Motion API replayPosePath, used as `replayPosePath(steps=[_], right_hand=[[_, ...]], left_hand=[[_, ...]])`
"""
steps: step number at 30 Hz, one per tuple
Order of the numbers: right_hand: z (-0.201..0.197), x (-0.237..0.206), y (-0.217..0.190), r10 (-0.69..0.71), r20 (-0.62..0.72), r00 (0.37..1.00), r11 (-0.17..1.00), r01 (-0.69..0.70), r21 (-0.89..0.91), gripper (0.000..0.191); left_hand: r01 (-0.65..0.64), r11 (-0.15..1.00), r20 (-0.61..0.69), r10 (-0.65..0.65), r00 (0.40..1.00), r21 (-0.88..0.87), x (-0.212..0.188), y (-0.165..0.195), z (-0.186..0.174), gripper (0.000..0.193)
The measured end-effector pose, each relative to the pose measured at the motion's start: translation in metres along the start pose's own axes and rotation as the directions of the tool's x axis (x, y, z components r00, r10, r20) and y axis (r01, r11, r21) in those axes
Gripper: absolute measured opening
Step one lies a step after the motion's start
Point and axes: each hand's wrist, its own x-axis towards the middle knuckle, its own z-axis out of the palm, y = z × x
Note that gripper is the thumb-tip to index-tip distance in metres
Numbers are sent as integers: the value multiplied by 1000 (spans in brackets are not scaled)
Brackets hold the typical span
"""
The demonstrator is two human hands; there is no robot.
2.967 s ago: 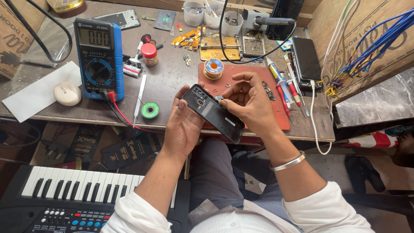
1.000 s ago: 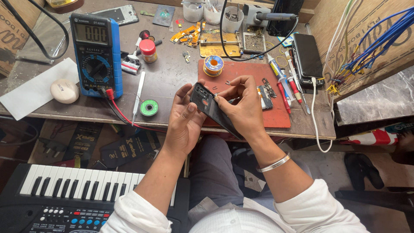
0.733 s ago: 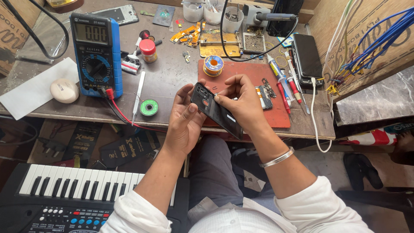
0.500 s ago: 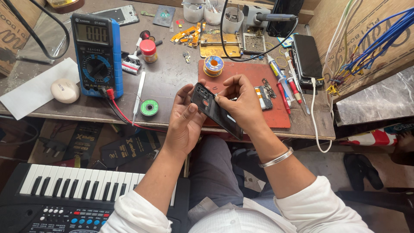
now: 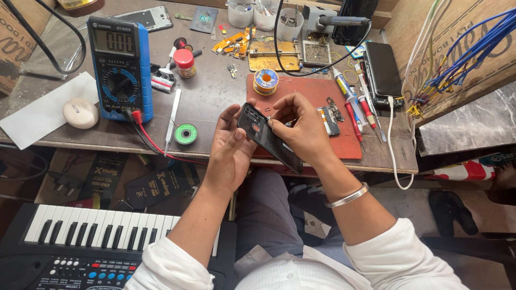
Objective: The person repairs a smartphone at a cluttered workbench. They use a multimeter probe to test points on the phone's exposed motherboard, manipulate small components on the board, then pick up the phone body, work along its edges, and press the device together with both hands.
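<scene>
Two hands grip one black phone back cover (image 5: 269, 138), slanted top-left to bottom-right: left hand (image 5: 230, 153) beneath, right hand (image 5: 302, 131) pinched at its upper end.

The dark flat phone back cover (image 5: 269, 137) lies tilted between both hands, above the near edge of the grey scuffed worktop (image 5: 209, 96). The left hand (image 5: 231, 147) takes it from the left, the right hand (image 5: 303, 129) from the right. Behind them on the worktop lies the red rectangular work mat (image 5: 306, 91), with the small solder spool (image 5: 265, 81) at its far left corner. Left of the hands lies the green tape roll (image 5: 185, 133), and farther left the blue boxy multimeter (image 5: 121, 67). Right of the mat lies the black slab phone (image 5: 382, 69). Below the worktop, at near left, stands the black-and-white electronic keyboard (image 5: 86, 236).
</scene>
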Motion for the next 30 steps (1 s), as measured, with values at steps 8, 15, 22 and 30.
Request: replayPosePath(steps=[8,15,22,30], right_hand=[[-5,12,-5,79,58,995,997,-78,-26,23],[-15,16,0,75,116,990,987,-91,134,26],[-28,9,11,2,-7,1000,986,-1,168,22],[-22,3,-3,1,38,999,987,-7,161,25]], left_hand=[[15,1000,5,-16,1000,17,1,1,-1,63],[18,1000,-85,-18,996,1,3,4,3,58],[23,1000,-98,-23,995,2,4,4,2,58],[54,998,-107,-52,993,13,6,5,3,58]])
